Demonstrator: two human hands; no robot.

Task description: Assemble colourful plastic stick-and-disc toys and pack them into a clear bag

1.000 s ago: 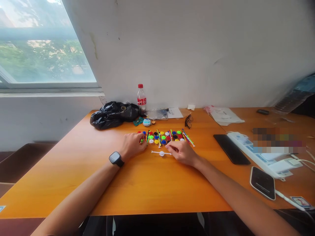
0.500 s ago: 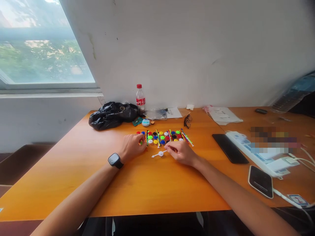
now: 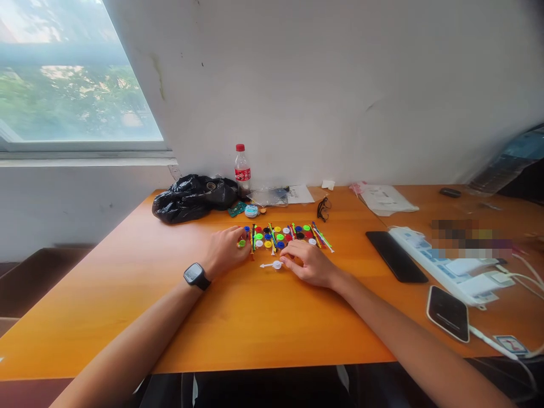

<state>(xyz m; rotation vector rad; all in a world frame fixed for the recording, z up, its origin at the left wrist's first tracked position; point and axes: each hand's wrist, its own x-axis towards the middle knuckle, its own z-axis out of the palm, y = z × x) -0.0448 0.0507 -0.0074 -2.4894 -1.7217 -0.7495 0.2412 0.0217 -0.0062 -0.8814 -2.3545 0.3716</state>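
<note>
Small coloured plastic discs (image 3: 267, 244) lie in rows on the table, with bundles of thin coloured sticks (image 3: 272, 238) between them. At the left end of the rows my left hand (image 3: 225, 250) hangs low, fingers bent, thumb and forefinger apart. A green disc (image 3: 241, 243) shows in that gap; it does not look pinched. My right hand (image 3: 309, 263) is closed on the right end of a white stick, its fingertips covering that end. A white disc (image 3: 277, 264) sits on this stick, whose arrow-shaped tip (image 3: 262, 266) points left. Part of the right-hand rows is hidden behind my right hand.
Behind the rows stand a black plastic bag (image 3: 191, 199), a cola bottle (image 3: 242, 170) and a small round tin (image 3: 251, 211). Glasses (image 3: 323, 209) lie at the back. On the right are a black phone (image 3: 396, 256), a power strip (image 3: 437, 266) and another phone (image 3: 447, 313).
My left hand has shifted slightly up and its fingers have parted, so the green disc shows more. My right fingers have slid a little left along the white stick.
</note>
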